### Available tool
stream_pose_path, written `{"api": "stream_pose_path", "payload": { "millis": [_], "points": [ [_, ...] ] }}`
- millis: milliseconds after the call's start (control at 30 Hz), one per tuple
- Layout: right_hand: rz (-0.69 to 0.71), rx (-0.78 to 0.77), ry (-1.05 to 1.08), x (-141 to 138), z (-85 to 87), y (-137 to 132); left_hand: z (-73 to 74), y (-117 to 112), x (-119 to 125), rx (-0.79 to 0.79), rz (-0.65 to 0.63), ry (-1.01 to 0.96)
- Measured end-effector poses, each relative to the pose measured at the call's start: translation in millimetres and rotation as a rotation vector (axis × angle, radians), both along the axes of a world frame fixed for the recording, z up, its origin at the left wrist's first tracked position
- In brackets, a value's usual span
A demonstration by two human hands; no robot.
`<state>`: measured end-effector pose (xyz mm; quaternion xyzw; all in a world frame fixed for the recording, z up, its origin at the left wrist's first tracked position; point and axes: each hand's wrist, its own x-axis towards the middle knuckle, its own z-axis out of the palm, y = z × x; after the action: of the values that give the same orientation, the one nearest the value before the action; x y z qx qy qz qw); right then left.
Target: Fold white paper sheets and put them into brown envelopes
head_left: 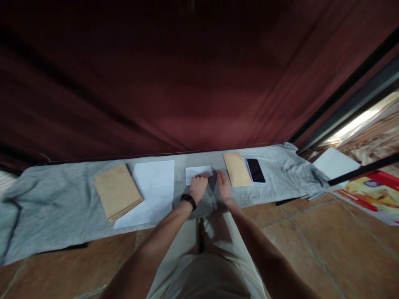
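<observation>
A small folded sheet of white paper (197,169) lies on the grey cloth in front of me. My left hand (198,187), with a black band on its wrist, is closed with curled fingers on the near edge of that paper; its fingertips are partly hidden. To the right, my right hand (223,185) rests on the cloth with its fingers stretched out, holding nothing that I can see. Just beyond it is a single brown envelope (237,169). On the left, a stack of brown envelopes (118,191) overlaps larger white sheets of paper (155,187).
A grey cloth (56,203) covers the long, narrow surface. Beside the single envelope lies a phone (256,170). A dark red panel (199,104) rises behind the surface. At the right are a metal frame bar and a red printed box (374,191) above the tiled floor (299,245).
</observation>
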<state>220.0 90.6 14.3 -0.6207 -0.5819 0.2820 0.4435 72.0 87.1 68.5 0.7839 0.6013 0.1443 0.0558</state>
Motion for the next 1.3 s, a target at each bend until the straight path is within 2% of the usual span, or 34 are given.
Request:
{"api": "stream_pose_path", "payload": {
  "millis": [67, 100, 167, 233, 267, 367, 433, 500, 633, 733, 800, 900, 967, 1033, 1167, 1300],
  "points": [
    [-0.037, -0.043, 0.183, 3.0, -0.1, -5.5, 9.6, -2.8, -14.1, 0.04, 0.119, -0.108],
    [-0.037, -0.064, 0.259, 3.1, 0.1, -9.4, 12.8, -5.3, -19.7, 0.052, 0.202, -0.279],
    [0.013, -0.112, 0.393, -0.9, 1.8, -19.0, 14.6, -13.1, -25.9, 0.052, 0.373, -0.841],
    [0.119, -0.182, 0.527, -10.2, 6.1, -29.7, 9.7, -24.0, -24.7, 0.022, 0.502, -1.402],
    [0.178, -0.228, 0.587, -16.1, 9.0, -34.9, 5.2, -30.2, -22.1, 0.004, 0.538, -1.552],
    [0.273, -0.351, 0.694, -33.1, 17.6, -47.5, -11.5, -48.7, -11.1, -0.051, 0.618, -1.692],
    [0.219, -0.376, 0.677, -39.1, 20.5, -51.9, -21.2, -58.6, -5.6, -0.081, 0.651, -1.744],
    [0.136, -0.373, 0.569, -39.1, 20.4, -53.1, -28.0, -65.6, -4.9, -0.097, 0.663, -1.762],
    [0.097, -0.399, 0.4, -26.9, 15.2, -50.5, -35.0, -73.3, -21.7, -0.059, 0.702, -1.738],
    [0.128, -0.435, 0.352, -18.4, 12.0, -48.3, -35.3, -82.0, -41.1, 0.087, 0.744, -1.563],
    [0.163, -0.462, 0.326, -15.5, 11.5, -47.3, -31.9, -92.0, -49.0, 0.185, 0.726, -1.384],
    [0.231, -0.504, 0.306, -13.7, 12.9, -46.3, -23.8, -108.7, -48.4, 0.245, 0.505, -0.996],
    [0.267, -0.527, 0.294, -13.2, 14.1, -46.4, -20.5, -116.3, -42.5, 0.236, 0.33, -0.731],
    [0.277, -0.535, 0.28, -13.2, 14.7, -47.3, -21.6, -119.2, -36.3, 0.199, 0.225, -0.557],
    [0.236, -0.519, 0.253, -15.5, 14.2, -49.8, -33.6, -117.4, -28.8, 0.089, 0.088, -0.219],
    [0.19, -0.509, 0.217, -17.2, 13.3, -51.4, -43.2, -116.8, -25.9, 0.027, 0.048, -0.012]
  ]
}}
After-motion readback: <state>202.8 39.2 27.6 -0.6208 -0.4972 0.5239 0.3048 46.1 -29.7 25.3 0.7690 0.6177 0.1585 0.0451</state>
